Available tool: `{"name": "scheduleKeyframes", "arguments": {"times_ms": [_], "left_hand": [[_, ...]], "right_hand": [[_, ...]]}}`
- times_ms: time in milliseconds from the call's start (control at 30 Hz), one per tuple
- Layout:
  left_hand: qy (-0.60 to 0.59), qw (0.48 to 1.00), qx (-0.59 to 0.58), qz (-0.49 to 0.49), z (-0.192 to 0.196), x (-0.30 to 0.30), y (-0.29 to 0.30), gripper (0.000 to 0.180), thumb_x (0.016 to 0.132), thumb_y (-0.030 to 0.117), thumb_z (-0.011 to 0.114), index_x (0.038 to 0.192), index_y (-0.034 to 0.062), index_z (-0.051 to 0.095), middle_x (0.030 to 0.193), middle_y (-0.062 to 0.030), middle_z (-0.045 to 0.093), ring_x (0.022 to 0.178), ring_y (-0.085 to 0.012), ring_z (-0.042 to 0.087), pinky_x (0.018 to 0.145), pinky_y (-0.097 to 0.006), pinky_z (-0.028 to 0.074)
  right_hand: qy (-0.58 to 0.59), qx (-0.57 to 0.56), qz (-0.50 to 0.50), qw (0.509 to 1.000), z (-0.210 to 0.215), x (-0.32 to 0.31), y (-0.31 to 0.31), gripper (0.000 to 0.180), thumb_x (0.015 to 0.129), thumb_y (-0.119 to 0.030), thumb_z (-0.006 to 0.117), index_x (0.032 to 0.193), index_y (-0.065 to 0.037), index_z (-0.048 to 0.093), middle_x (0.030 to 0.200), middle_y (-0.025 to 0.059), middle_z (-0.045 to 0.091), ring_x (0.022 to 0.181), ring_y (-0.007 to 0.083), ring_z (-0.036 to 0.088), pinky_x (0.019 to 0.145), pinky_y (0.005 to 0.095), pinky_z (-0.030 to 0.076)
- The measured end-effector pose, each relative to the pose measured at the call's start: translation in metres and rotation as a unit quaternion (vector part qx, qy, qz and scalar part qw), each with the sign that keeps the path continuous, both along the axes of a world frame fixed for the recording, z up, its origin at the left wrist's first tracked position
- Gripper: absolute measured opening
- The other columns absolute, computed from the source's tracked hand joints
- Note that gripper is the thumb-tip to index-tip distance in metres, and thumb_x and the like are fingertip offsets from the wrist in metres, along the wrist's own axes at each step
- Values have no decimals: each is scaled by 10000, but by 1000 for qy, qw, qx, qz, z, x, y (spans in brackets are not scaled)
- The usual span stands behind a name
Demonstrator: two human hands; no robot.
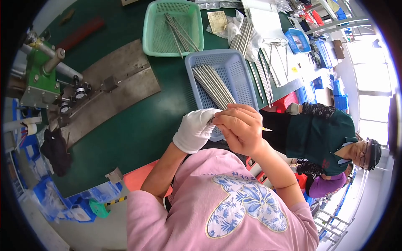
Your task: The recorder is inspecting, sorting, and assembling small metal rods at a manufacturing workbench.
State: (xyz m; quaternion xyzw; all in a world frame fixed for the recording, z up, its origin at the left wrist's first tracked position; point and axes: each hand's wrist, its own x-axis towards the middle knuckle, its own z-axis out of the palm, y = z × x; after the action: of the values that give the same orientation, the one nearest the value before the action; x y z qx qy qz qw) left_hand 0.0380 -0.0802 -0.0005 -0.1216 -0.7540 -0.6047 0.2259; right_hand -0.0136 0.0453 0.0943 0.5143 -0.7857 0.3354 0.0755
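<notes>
I see one small dark piece (210, 121) at the meeting of the two hands, just above the near rim of the blue basket (253, 94); it looks dull, and the fingers hide most of its shape. The left hand (194, 130), in a white glove, is curled closed around it, and the bare right hand (240, 129) pinches at it with thumb and fingertips. One pale pointed tip (266, 129) juts out past the right hand; I cannot tell what it belongs to.

On the tabletop (138, 138) I count one blue basket with a bundle of grey metal rods (212, 85), too overlapped to count, and one green basket (150, 31) with a few thinner rods (181, 32). Two dial gauges (80, 93) sit at the left.
</notes>
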Motion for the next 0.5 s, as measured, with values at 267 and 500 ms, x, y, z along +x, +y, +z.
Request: {"name": "scheduleKeyframes", "arguments": {"times_ms": [267, 500], "left_hand": [[-24, 999, -8, -21, 2, 1, 4, 206, 718, 1, 557, 917, 57, 556, 797, -116, 609, 696, -309, 587, 598, -363, 483], [-21, 1000, 14, -17, 2, 1, 2, 215, 711, -1, 562, 918, 56, 555, 806, -113, 610, 699, -312, 585, 601, -365, 484]], "right_hand": [[7, -4, -11, 1000, -2, 2, 5, 80, 693, -12, 587, 769, -35, 587, 727, 65, 633, 675, 192, 629, 748, 350, 485], [-31, -21, -26, 999, -5, 6, 5, 82, 712, -7, 585, 789, -33, 590, 752, 66, 645, 699, 189, 633, 788, 354, 466]]}}
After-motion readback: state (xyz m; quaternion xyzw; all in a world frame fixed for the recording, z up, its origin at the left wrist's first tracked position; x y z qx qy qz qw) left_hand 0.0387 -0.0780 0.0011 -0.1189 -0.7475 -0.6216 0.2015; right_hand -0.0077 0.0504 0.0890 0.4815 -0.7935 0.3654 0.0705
